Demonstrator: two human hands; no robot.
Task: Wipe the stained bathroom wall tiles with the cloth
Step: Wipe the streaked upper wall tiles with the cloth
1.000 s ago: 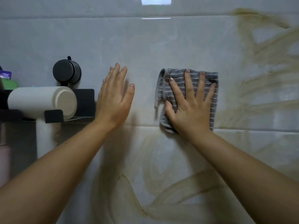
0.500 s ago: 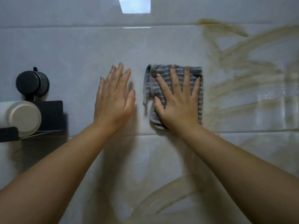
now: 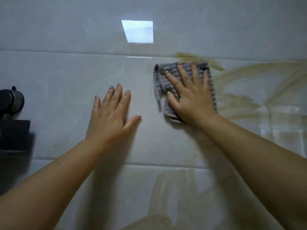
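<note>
Far left edge: I see a dark round fixture [image 3: 10, 101] above a black bracket [image 3: 15, 135], both on the wall and cut off by the frame.
Left hand: the person's left hand [image 3: 108, 120] lies flat on the wall tiles [image 3: 63, 77], fingers straight and slightly spread, thumb angled right. It holds nothing and is apart from the cloth.
Wall tiles: glossy pale grey with horizontal grout lines. A bright rectangular reflection [image 3: 138, 31] sits on the upper tile.
Cloth: a folded grey striped cloth [image 3: 159, 78] lies flat against the wall just below the upper grout line, to the right of the left hand and under the right hand. Its left edge shows beyond the fingers.
Right hand: the right hand [image 3: 194, 100] presses on the cloth, fingers straight, spread and pointing up.
Stains: yellowish-brown smears [image 3: 240, 105] start at the cloth's top right corner and fan rightward. I see fainter ones on the lower tile.
</note>
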